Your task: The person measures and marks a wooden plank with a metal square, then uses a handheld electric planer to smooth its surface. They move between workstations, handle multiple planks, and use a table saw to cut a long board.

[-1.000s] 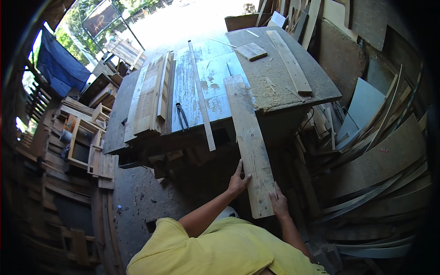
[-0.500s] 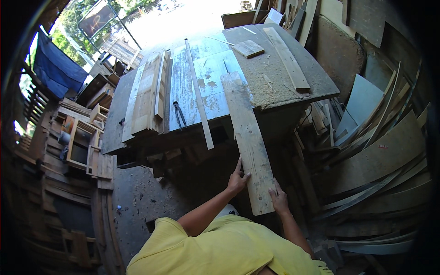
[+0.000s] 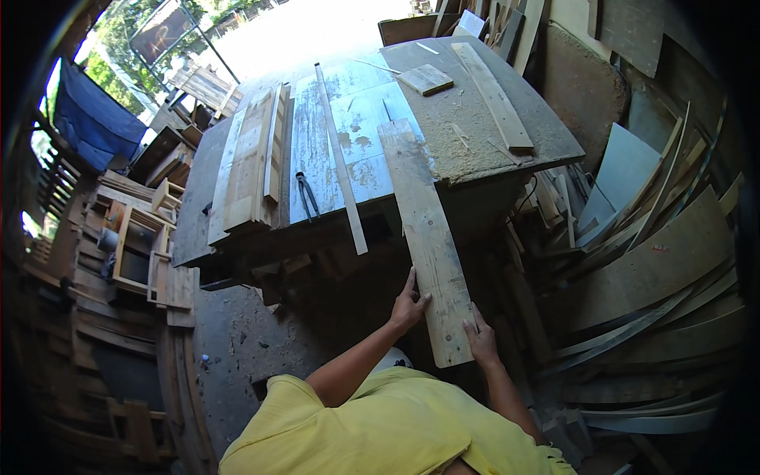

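Note:
A long wooden plank (image 3: 431,237) slants from in front of me up onto the workbench, its far end lying on the pale metal top (image 3: 368,174). My left hand (image 3: 408,303) grips its left edge, thumb over the face and index finger stretched along the side. On the opposite edge, closer to the plank's near end, my right hand (image 3: 480,340) holds it with the fingers mostly hidden underneath. Just left of the plank, a narrow wooden strip (image 3: 342,166) lies on the metal and juts past the bench's front edge. Dark pincers (image 3: 306,196) rest beside the strip.
Stacked boards (image 3: 245,170) lie on the bench's left side. A short wood block (image 3: 425,80), another board (image 3: 495,99) and sawdust cover its right side. Leaning sheets and offcuts (image 3: 649,269) crowd the right. Wooden frames (image 3: 142,249) stand at the left, near a blue tarp (image 3: 99,115).
The whole view has shifted very slightly. Both hands keep the same hold on the plank, which rests in nearly the same place on the bench.

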Tool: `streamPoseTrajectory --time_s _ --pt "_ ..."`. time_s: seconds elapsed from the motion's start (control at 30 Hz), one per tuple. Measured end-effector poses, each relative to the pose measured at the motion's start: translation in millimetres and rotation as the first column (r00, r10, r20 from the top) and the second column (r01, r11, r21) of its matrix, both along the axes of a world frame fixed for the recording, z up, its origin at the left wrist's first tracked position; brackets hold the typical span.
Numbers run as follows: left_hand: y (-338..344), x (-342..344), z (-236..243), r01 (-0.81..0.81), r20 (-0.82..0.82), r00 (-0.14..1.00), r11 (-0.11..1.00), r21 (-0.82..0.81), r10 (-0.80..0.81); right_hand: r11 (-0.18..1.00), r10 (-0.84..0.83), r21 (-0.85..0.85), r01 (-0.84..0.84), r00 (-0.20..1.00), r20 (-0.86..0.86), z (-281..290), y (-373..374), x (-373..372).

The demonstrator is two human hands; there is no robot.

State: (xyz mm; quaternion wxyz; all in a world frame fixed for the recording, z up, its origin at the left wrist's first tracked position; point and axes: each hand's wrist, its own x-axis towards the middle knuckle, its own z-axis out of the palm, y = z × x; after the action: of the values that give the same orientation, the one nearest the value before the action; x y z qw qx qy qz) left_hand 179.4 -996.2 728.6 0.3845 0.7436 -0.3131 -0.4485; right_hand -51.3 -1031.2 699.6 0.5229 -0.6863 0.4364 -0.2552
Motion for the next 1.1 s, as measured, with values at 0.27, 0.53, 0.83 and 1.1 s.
streamPoseTrajectory --time_s 0.27,0.53,0.83,1.1 --pt "-0.8 6.0 -2.5 0.005 0.005 1.000 1.000 -0.014 -0.005 1.000 0.001 0.018 0.000 1.000 -0.018 -0.4 -2.7 5.1" --pt "-4.0 11.2 -4.6 0.016 0.039 0.999 1.000 -0.012 -0.015 0.998 -0.016 -0.056 0.017 1.000 0.013 -9.7 -5.3 10.3" --pt "-7.9 21.4 -21.9 0.019 0.109 0.994 0.998 -0.055 -0.013 0.997 -0.032 -0.075 0.035 0.998 0.045 -12.1 -8.4 18.5" --pt "-17.4 24.6 -6.8 0.023 0.075 0.997 1.000 0.003 -0.024 0.999 -0.031 -0.037 0.032 0.999 0.024 -13.3 -15.2 23.7"
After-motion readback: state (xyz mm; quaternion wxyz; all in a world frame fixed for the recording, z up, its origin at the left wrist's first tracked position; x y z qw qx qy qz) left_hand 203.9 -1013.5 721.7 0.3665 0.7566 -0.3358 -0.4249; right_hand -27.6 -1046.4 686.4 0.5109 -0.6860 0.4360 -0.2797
